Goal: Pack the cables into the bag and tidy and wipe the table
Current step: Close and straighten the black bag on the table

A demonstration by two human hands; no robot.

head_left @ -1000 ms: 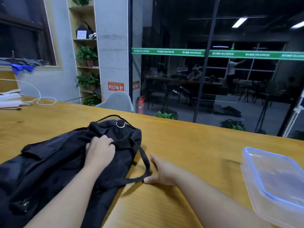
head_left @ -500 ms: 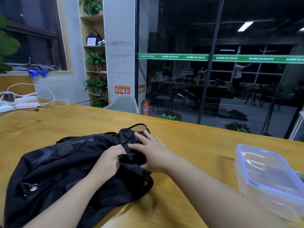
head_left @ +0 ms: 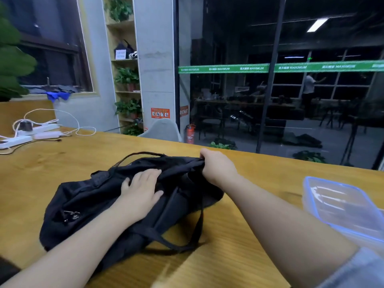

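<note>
A black fabric bag (head_left: 87,206) lies slumped on the wooden table (head_left: 239,242), its straps trailing toward me. My left hand (head_left: 141,190) rests flat on top of the bag with the fingers spread. My right hand (head_left: 218,165) is closed on the far upper edge of the bag and pulls the fabric taut. White cables (head_left: 68,125) and white power strips (head_left: 25,136) lie at the table's far left corner. The inside of the bag is hidden.
A clear plastic box with a blue-rimmed lid (head_left: 342,206) sits at the right edge of the table. A grey chair back (head_left: 164,129) stands behind the far edge. Beyond it are a glass wall, a red fire extinguisher (head_left: 190,134) and plant shelves.
My right hand left the tabletop, crossed over the bag and gripped its far edge. My left hand went from gripping the fabric to pressing flat. The bag has shifted toward the centre.
</note>
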